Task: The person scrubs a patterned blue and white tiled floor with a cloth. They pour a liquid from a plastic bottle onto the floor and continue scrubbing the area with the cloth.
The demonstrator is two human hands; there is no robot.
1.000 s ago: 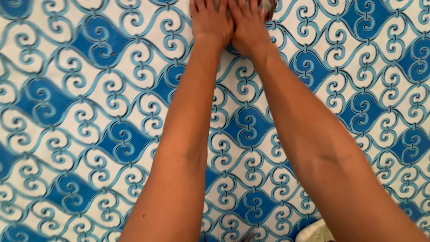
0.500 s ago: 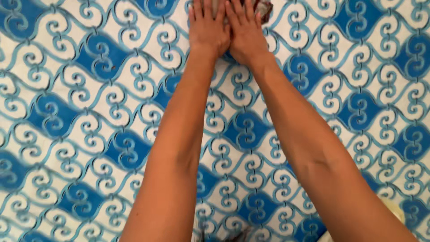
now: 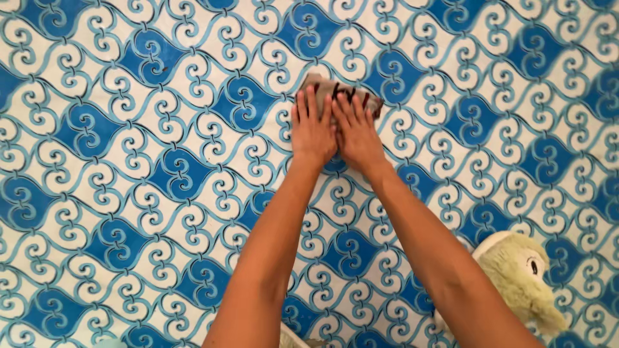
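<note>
My left hand (image 3: 313, 129) and my right hand (image 3: 356, 132) lie flat side by side, palms down, pressing on a small folded cloth (image 3: 340, 91), beige with dark red markings. The cloth rests on a surface patterned with blue and white scrolls (image 3: 161, 174). Only the cloth's far edge shows beyond my fingertips; the rest is hidden under my hands. Both arms stretch straight out from the bottom of the view.
A pale yellow plush toy with a black eye (image 3: 522, 277) lies at the lower right, close beside my right forearm. A small pale object (image 3: 293, 338) peeks in at the bottom edge between my arms.
The view has tilted so my hands and the cloth now sit lower in the frame, with the cloth's far edge visible. The plush toy has come into view at lower right.
</note>
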